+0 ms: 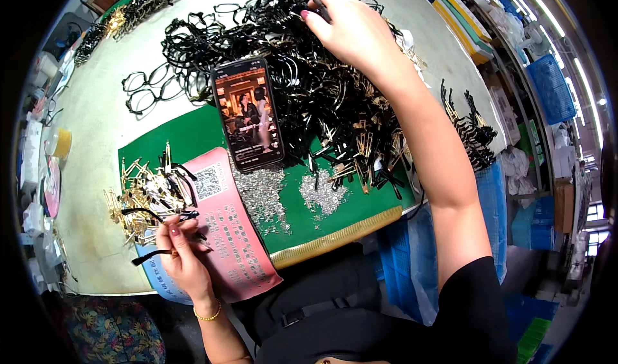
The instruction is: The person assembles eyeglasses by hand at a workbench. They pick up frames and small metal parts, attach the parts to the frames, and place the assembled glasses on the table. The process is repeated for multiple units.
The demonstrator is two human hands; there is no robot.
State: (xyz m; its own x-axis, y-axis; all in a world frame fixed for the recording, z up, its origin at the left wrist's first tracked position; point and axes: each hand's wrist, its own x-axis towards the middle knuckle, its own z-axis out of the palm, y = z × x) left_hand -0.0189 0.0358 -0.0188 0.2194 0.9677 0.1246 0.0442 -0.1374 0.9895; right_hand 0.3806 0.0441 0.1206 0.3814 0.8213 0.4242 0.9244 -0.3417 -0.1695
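My left hand [180,251], a bracelet at its wrist, is closed on black eyeglass temples [151,256] at the near left of the table. Just beyond it is a heap of gold and black temples [145,193]. My right arm stretches far forward, and my right hand [351,32] is at the large tangled pile of black eyeglass frames [264,38]. Between its thumb and forefinger shows a dark piece; its kind is not clear. Toward me, the pile turns into loose black and gold temples [367,145].
A phone [250,116] playing a video lies against the pile. Small silvery metal bits [322,193] are scattered on the green mat [347,216], beside a pink printed sheet [238,254]. More temples [470,129] lie at the right edge; blue crates [550,87] stand beyond it.
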